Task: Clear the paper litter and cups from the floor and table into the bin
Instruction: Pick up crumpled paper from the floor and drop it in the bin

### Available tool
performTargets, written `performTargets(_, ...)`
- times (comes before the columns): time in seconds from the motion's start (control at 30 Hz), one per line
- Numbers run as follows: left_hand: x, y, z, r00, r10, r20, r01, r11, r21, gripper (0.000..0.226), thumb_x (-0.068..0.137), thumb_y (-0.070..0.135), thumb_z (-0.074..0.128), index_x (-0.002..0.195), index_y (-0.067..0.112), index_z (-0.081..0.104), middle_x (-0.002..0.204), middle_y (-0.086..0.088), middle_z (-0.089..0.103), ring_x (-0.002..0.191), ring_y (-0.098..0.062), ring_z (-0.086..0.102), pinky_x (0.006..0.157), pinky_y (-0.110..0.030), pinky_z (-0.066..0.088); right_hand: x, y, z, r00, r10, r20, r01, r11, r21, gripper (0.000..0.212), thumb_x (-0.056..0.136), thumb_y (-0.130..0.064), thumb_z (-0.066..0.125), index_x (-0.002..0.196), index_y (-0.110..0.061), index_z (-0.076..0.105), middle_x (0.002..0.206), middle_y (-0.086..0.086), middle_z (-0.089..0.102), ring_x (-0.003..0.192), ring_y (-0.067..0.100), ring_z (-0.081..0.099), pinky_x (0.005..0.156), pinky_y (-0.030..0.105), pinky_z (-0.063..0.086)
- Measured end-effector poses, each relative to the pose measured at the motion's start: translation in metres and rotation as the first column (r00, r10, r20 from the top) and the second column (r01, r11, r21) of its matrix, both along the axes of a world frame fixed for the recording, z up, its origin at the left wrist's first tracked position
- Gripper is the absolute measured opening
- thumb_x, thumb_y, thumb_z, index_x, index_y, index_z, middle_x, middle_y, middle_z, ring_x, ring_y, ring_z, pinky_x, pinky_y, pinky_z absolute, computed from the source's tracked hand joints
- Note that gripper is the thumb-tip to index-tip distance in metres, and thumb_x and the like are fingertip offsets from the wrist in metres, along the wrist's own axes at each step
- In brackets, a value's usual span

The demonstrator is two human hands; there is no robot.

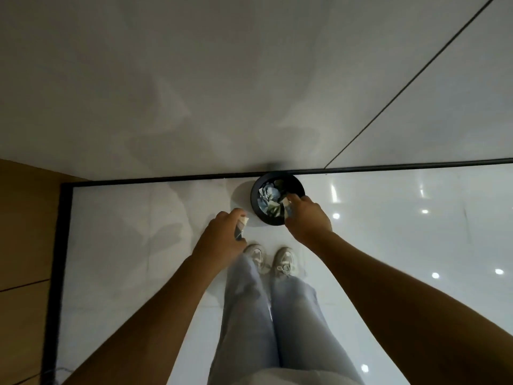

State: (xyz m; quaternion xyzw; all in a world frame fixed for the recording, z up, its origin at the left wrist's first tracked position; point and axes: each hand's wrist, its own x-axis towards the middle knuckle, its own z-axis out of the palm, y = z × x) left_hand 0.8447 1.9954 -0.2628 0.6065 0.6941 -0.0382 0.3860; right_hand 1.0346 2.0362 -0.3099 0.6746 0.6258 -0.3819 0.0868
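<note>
The person stood over the bin (277, 200), a round black one set on the white floor (388, 245) against the wall (222, 79), with crumpled paper (268, 194) already lying inside it. The right hand (306, 218) hung over the bin's near rim, its fingers curled round a small paper scrap (286, 208) that sat just above the opening. The left hand (222, 236) was beside the bin, well short of the rim, gripping a scrap (241, 225) of its own (what kind of litter it was could not be told at that size). The two hands were apart, each closed on its load.

The likely slip lay with the left hand: if its fingers loosened where they were, the scrap would probably fall on the floor by the shoes (270, 259), not in the bin. The right scrap was light and close to the rim, so it might drift out and land outside. No cups or table showed in view, so that part of the job could not be judged.
</note>
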Motion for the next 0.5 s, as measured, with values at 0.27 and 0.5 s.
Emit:
performTargets(0.27, -0.005, 0.02, -0.067, 0.996, -0.064, 0.056, 0.065, 0.998, -0.021, 0.055, 0.084, 0.015, 0.068, 0.133, 0.023, 0.045, 0.122, -0.008, 0.051, 0.108, -0.022, 0.053, 0.079, -0.021, 0.041, -0.01, 0.015, -0.068, 0.99, -0.142, -0.003, 0.141, 0.988, -0.07, 0.059, 0.093, -0.021, 0.053, 0.148, -0.021, 0.032, 0.15, 0.004, 0.036, 0.129, 0.033, 0.042, 0.099, 0.042, 0.045)
performTargets(0.5, 0.035, 0.046, -0.099, 0.981, -0.16, 0.112, 0.162, 0.987, -0.009, 0.054, 0.082, 0.012, 0.065, 0.133, 0.021, 0.046, 0.119, -0.011, 0.052, 0.102, -0.025, 0.054, 0.077, -0.026, 0.043, 0.016, -0.021, -0.077, 0.979, -0.196, -0.046, 0.188, 0.972, -0.144, 0.057, 0.092, -0.023, 0.056, 0.145, -0.022, 0.037, 0.149, 0.002, 0.038, 0.127, 0.025, 0.047, 0.098, 0.037, 0.047)
